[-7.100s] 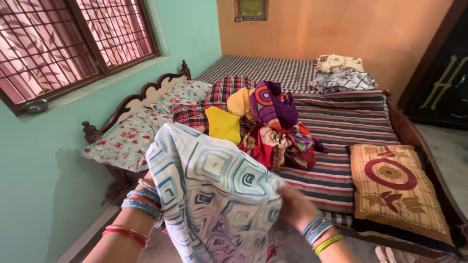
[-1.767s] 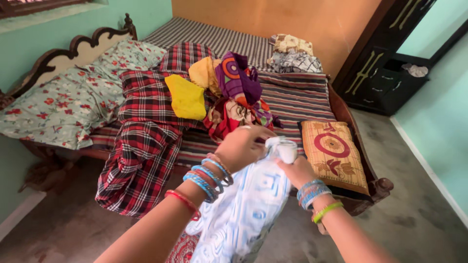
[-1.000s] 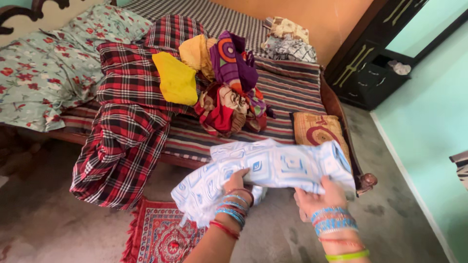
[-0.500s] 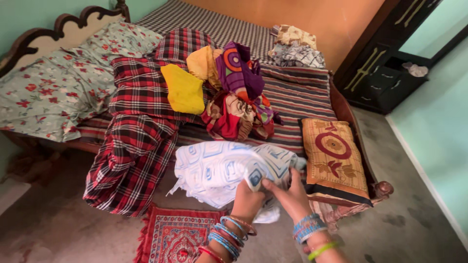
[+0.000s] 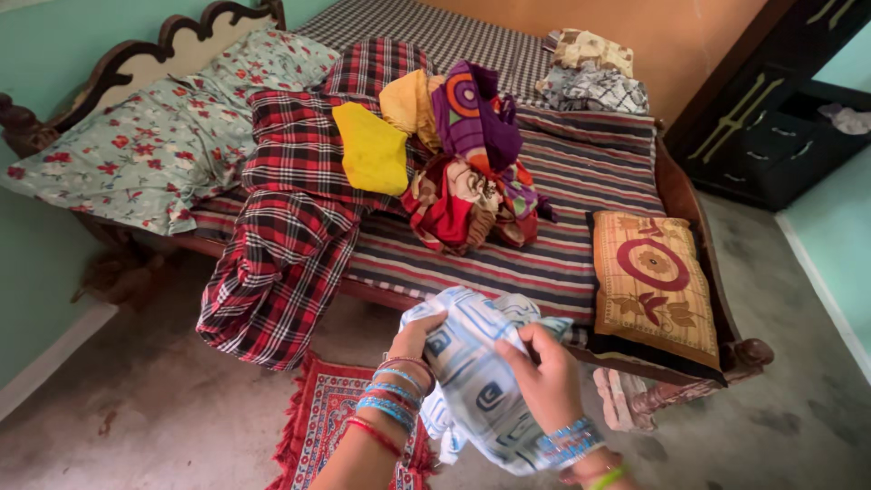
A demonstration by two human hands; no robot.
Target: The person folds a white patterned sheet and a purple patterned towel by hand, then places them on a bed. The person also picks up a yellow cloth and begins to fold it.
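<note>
Cloth (image 5: 476, 381), white with blue squares, looks soft, light and floppy. Left hand (image 5: 419, 334) and right hand (image 5: 544, 381) both pinch its bunched top edge, above the bed (image 5: 581, 263).

We record a wooden bed (image 5: 689, 213) with scalloped headboard (image 5: 136, 54) — striped sheet, floral pillows; mint-green wall (image 5: 36, 263), orange far wall (image 5: 671, 41), dark cabinet (image 5: 771, 118), grey floor (image 5: 136, 408) — red patterned mat (image 5: 318, 436).
</note>
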